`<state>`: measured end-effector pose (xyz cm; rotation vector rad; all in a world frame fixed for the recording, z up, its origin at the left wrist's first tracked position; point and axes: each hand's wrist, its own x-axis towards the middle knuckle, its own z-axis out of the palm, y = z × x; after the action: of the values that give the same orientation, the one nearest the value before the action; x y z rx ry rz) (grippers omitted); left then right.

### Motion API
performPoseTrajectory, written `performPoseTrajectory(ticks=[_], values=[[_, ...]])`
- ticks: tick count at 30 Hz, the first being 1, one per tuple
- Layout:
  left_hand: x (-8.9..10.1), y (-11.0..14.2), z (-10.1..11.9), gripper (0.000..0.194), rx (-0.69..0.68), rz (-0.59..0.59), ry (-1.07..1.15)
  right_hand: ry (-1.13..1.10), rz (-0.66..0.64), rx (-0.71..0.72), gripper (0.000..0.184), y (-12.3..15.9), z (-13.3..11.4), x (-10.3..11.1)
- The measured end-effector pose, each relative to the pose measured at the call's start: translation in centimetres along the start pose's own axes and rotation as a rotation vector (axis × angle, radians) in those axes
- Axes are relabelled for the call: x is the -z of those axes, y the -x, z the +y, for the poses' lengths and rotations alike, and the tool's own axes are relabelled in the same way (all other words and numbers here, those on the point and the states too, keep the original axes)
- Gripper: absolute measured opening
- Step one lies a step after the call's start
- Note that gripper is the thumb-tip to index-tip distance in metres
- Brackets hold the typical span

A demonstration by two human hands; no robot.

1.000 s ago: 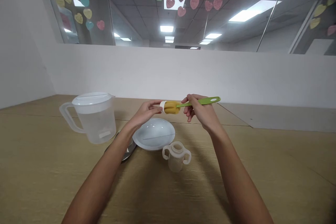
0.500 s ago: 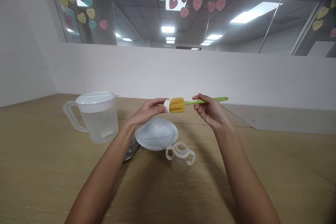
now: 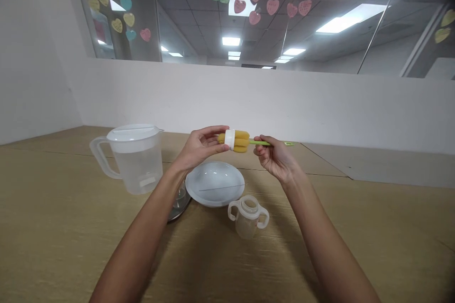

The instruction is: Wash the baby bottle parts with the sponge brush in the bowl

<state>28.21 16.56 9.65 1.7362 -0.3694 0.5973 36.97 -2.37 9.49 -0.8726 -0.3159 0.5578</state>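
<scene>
My left hand (image 3: 199, 149) pinches a white bottle collar (image 3: 230, 139) between thumb and fingers. Through the collar runs the yellow sponge head of a bottle brush (image 3: 242, 142); part of the sponge sticks out on the left side, inside the curl of my left fingers. My right hand (image 3: 279, 158) grips the brush's thin green handle and holds it level. Both hands are raised above the table. Below them sit a white bowl (image 3: 216, 177) and, nearer me, a translucent two-handled baby cup (image 3: 246, 222) with an open top.
A clear plastic pitcher (image 3: 140, 168) with a white lid stands on the left of the wooden table (image 3: 213, 265). Partly behind my left forearm lies a round metal tray (image 3: 183, 213) with a clear item on it. A white wall (image 3: 213, 94) rises behind the table.
The sponge head has moved left, deeper through the collar, and now shows on its far side. My right hand has come closer to my left hand.
</scene>
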Motion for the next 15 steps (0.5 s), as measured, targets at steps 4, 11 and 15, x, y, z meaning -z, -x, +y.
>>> performPoseTrajectory(ticks=[4, 11, 15], values=[[0.0, 0.1, 0.4, 0.052, 0.009, -0.025, -0.076, 0.111, -0.012, 0.079, 0.018, 0.2, 0.0, -0.1], [0.7, -0.2, 0.2, 0.065, 0.016, -0.075, -0.330, 0.218, 0.043, 0.172, 0.022, -0.1, -0.6, 0.7], [-0.8, 2.3, 6.2, 0.049, -0.032, 0.064, -0.584, 0.210, 0.086, 0.195, 0.019, -0.2, -1.2, 1.3]])
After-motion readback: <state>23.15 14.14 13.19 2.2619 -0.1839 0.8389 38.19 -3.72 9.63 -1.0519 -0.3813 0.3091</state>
